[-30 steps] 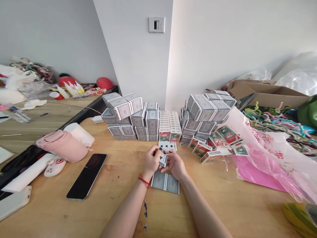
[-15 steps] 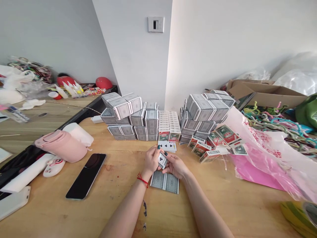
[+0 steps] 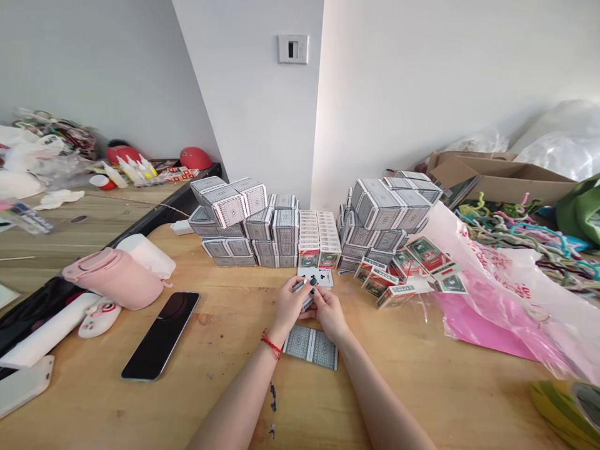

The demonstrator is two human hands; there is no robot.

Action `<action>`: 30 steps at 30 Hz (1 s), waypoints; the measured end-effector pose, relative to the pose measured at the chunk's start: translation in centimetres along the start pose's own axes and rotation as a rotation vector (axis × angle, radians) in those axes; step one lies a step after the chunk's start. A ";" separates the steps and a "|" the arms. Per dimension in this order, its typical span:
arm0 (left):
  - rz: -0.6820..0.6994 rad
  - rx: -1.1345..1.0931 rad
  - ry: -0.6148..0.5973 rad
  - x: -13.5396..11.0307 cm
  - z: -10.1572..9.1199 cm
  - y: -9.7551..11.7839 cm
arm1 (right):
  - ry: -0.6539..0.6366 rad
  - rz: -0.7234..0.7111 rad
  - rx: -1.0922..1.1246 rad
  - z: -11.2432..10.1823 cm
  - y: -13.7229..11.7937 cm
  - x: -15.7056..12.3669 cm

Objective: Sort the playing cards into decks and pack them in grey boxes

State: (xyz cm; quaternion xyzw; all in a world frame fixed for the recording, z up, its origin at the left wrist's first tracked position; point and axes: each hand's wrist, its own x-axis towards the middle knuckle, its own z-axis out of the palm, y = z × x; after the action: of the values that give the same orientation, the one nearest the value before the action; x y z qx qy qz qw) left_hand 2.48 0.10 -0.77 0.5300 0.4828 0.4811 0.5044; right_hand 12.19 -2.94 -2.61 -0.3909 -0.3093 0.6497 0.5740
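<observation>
My left hand (image 3: 290,304) and my right hand (image 3: 328,310) meet over the wooden table (image 3: 225,387), both closed round a small deck of playing cards (image 3: 305,302) held between them. A red string circles my left wrist. Just beyond my fingers lies a face-up pile of cards (image 3: 319,276) showing clubs. Two face-down piles of cards (image 3: 312,345) with grey patterned backs lie side by side under my wrists.
Stacks of grey card boxes (image 3: 248,225) stand at the back, with more (image 3: 389,215) on the right and loose red-green boxes (image 3: 407,269) beside a pink plastic bag (image 3: 497,294). A black phone (image 3: 162,334), a pink pouch (image 3: 115,278) and a white roll (image 3: 44,331) lie left.
My hands have moved slightly forward toward the face-up pile, and the club face of the held deck is now covered by my fingers.
</observation>
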 end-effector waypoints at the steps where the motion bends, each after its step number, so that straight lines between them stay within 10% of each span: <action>1: -0.006 0.013 0.023 -0.1 0.1 0.0 | -0.008 -0.002 -0.012 0.0 0.0 0.0; 30: -0.142 -0.286 -0.158 0.6 -0.4 -0.4 | -0.140 0.084 -0.081 0.0 -0.9 -0.7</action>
State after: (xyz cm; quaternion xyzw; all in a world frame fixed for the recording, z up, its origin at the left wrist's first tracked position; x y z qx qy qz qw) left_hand 2.12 0.70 -1.11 0.4537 0.4046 0.4648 0.6438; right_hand 12.68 -3.48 -1.69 -0.3801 -0.3580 0.6858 0.5070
